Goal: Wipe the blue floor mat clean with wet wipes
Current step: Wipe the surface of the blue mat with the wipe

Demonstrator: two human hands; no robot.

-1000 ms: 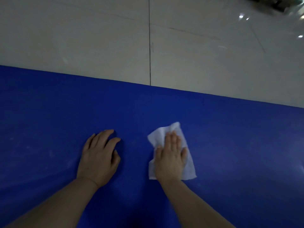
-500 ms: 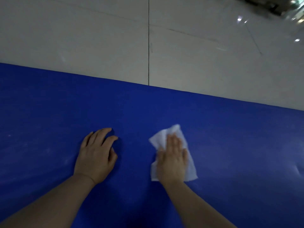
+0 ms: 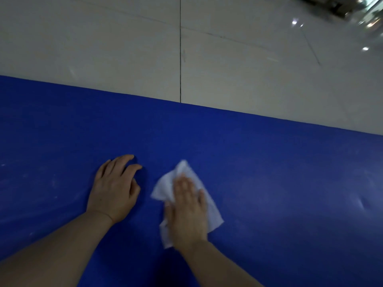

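1. My right hand (image 3: 187,206), fingers flat and straight, presses the wipe (image 3: 209,206) onto the mat (image 3: 269,172).
2. My left hand (image 3: 114,189) rests just beside, fingers loosely bent, holding nothing.
3. Mat lies on tile floor (image 3: 103,48).

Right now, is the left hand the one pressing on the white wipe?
No, the wet wipe lies under the flat right hand, while the left hand rests on the bare blue mat beside it.
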